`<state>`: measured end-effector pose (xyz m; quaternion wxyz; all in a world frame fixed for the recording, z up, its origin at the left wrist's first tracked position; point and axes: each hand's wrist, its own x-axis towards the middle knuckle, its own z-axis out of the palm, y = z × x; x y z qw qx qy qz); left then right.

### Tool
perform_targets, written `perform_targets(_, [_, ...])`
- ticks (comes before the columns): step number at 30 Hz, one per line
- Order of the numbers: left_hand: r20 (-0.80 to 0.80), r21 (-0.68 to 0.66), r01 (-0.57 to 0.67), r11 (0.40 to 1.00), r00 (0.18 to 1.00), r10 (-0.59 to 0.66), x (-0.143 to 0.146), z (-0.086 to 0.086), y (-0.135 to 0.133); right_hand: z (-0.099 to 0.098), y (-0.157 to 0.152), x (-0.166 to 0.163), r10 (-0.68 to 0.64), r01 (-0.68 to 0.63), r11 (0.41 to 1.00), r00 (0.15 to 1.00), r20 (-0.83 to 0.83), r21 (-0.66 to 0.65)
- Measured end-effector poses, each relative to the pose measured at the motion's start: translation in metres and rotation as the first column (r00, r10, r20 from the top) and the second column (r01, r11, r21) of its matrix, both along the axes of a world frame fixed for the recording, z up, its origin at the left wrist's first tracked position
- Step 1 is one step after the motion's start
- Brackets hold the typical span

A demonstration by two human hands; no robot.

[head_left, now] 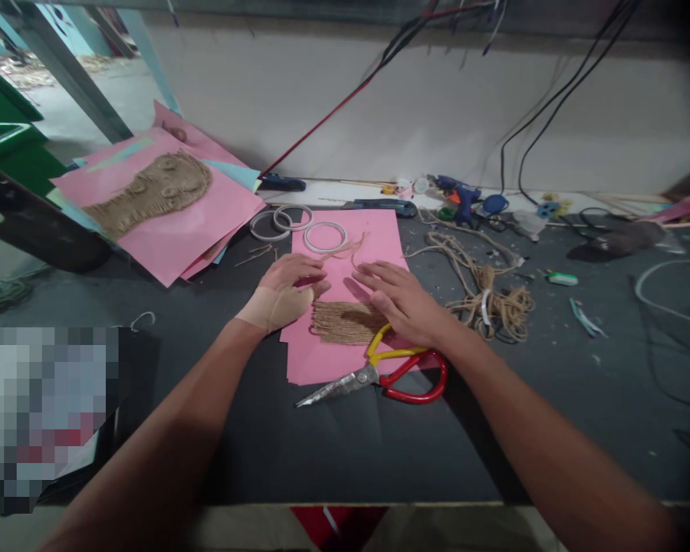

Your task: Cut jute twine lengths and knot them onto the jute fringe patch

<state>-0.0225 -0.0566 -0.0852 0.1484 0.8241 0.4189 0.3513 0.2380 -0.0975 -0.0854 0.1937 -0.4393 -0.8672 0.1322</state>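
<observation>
A pink paper sheet (373, 245) lies on the dark table with a patch of jute strands (345, 322) laid on it. My left hand (290, 287), wrapped in a tan bandage at the wrist, rests flat on the sheet's left edge, fingers stretched toward the jute patch. My right hand (399, 299) lies flat, fingers spread, over the right end of the patch. Loose jute threads (350, 249) curl just beyond my fingertips. Neither hand holds anything.
Red and yellow scissors (391, 372) lie by my right wrist. White rings (325, 236) sit at the sheet's far edge. A tangle of jute cord (488, 299) lies right. Stacked pink sheets with jute work (161, 195) sit far left. A blue glue gun (460, 195) and cables are by the wall.
</observation>
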Motion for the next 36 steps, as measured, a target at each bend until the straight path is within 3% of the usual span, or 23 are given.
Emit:
perform_targets(23, [-0.026, -0.021, -0.03, 0.999, 0.999, 0.029, -0.0035, -0.0085, 0.0025, -0.0073, 0.0069, -0.0013, -0.039, 0.037, 0.998, 0.998, 0.052, 0.051])
perform_targets(36, [-0.03, -0.056, -0.056, 0.997, 0.998, 0.055, -0.0046, -0.0082, 0.002, -0.0041, 0.0067, -0.0003, -0.119, 0.127, 0.989, 0.988, -0.103, 0.076])
